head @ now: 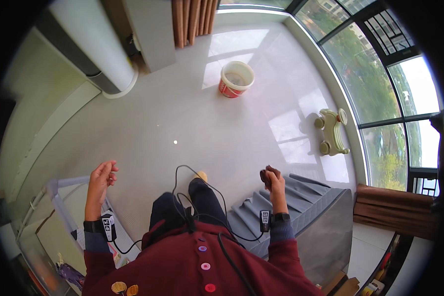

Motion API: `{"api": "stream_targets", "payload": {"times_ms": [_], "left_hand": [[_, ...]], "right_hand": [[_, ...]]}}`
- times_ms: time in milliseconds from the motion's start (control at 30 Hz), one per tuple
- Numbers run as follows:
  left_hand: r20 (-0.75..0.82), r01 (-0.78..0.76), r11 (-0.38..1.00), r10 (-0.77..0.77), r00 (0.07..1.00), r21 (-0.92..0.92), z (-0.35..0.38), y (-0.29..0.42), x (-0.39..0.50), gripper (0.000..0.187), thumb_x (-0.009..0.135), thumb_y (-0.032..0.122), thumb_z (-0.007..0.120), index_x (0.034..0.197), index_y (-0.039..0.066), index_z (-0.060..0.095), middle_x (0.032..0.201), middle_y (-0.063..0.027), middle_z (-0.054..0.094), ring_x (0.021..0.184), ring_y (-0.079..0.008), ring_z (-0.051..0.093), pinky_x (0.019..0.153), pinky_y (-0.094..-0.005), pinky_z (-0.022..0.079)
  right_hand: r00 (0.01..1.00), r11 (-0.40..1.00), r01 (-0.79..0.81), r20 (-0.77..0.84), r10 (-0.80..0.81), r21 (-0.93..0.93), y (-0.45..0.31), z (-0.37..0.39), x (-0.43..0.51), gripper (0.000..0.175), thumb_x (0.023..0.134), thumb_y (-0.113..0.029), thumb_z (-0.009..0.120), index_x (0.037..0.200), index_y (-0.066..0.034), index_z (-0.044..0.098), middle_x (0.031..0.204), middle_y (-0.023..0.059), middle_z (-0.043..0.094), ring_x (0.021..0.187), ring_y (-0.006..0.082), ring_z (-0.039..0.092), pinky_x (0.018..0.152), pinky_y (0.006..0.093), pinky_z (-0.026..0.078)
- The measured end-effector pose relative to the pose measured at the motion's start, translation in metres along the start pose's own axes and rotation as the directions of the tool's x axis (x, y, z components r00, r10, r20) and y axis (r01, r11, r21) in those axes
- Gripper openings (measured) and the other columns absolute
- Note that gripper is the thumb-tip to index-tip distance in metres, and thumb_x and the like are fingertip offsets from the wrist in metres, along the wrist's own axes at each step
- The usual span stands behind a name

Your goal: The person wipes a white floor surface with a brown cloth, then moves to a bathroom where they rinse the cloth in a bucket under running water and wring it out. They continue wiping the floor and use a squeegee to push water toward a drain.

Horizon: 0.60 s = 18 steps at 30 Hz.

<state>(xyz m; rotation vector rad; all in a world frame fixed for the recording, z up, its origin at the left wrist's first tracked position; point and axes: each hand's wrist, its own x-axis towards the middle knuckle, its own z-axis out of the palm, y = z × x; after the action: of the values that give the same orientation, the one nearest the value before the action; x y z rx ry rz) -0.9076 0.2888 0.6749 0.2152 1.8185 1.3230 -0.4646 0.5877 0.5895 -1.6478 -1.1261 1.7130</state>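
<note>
My right hand (275,182) is closed around a small dark brown item (268,177), perhaps a crumpled cloth; the fingers cover much of it. Below that hand lies a pleated grey-blue fabric skirt (249,205) along the side of a bed or padded bench. Held out to the left, my left hand (103,174) is bare, with its fingers loosely bent and a little apart. Under the left forearm is a grey padded rail (68,182). Farther ahead on the floor, a white and red plastic bucket (236,79) stands upright; its visible inside holds nothing clear.
A green ride-on toy (332,132) stands by the windows at right. At left rises a tall white cylindrical appliance (96,44). Black cables (176,181) hang before my legs, joined to devices on both wrists. A small white spot (175,142) shows on the tiled floor (140,122).
</note>
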Motion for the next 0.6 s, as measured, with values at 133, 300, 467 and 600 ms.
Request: {"api": "stream_targets", "payload": {"times_ms": [133, 300, 467, 600], "left_hand": [[-0.025, 0.018, 0.998, -0.019, 1.0, -0.056, 0.026, 0.014, 0.032, 0.03, 0.091, 0.032, 0.051, 0.105, 0.006, 0.058, 0.085, 0.0009, 0.056, 0.062, -0.0035, 0.047, 0.055, -0.0179, 0.037], [-0.079, 0.083, 0.991, -0.092, 0.993, -0.105, 0.05, 0.021, 0.084, 0.029, 0.09, 0.032, 0.053, 0.104, 0.007, 0.059, 0.084, 0.002, 0.056, 0.061, -0.0035, 0.047, 0.054, -0.0175, 0.037], [-0.105, 0.061, 0.982, -0.081, 0.991, -0.179, 0.082, 0.023, 0.157, 0.029, 0.09, 0.032, 0.053, 0.103, 0.007, 0.059, 0.083, 0.0017, 0.057, 0.06, -0.0033, 0.048, 0.052, -0.017, 0.037], [-0.177, 0.176, 0.971, -0.204, 0.963, -0.162, 0.136, 0.033, 0.227, 0.028, 0.09, 0.031, 0.053, 0.103, 0.007, 0.059, 0.083, 0.0006, 0.058, 0.06, -0.0032, 0.048, 0.051, -0.0172, 0.038]], "right_hand": [[0.999, 0.997, 0.052, 0.011, -0.051, -0.063, -0.04, 0.009, 0.055, 0.026, 0.076, -0.019, 0.061, 0.095, -0.0012, 0.06, 0.065, 0.0034, 0.056, 0.048, 0.0085, 0.047, 0.042, 0.0231, 0.037], [0.993, 0.985, 0.053, 0.116, -0.035, -0.162, -0.088, 0.034, 0.146, 0.028, 0.076, -0.02, 0.062, 0.097, -0.0013, 0.06, 0.068, 0.0023, 0.058, 0.051, 0.0086, 0.049, 0.042, 0.0224, 0.037], [0.995, 0.944, 0.061, 0.096, -0.031, -0.324, -0.139, 0.07, 0.265, 0.035, 0.075, -0.027, 0.064, 0.104, -0.0075, 0.062, 0.079, 0.0019, 0.062, 0.059, 0.0089, 0.054, 0.046, 0.0225, 0.041], [0.986, 0.92, 0.004, 0.153, 0.06, -0.392, -0.164, 0.091, 0.355, 0.038, 0.075, -0.028, 0.065, 0.107, -0.0086, 0.061, 0.086, 0.0036, 0.063, 0.067, 0.0104, 0.058, 0.048, 0.0235, 0.043]]}}
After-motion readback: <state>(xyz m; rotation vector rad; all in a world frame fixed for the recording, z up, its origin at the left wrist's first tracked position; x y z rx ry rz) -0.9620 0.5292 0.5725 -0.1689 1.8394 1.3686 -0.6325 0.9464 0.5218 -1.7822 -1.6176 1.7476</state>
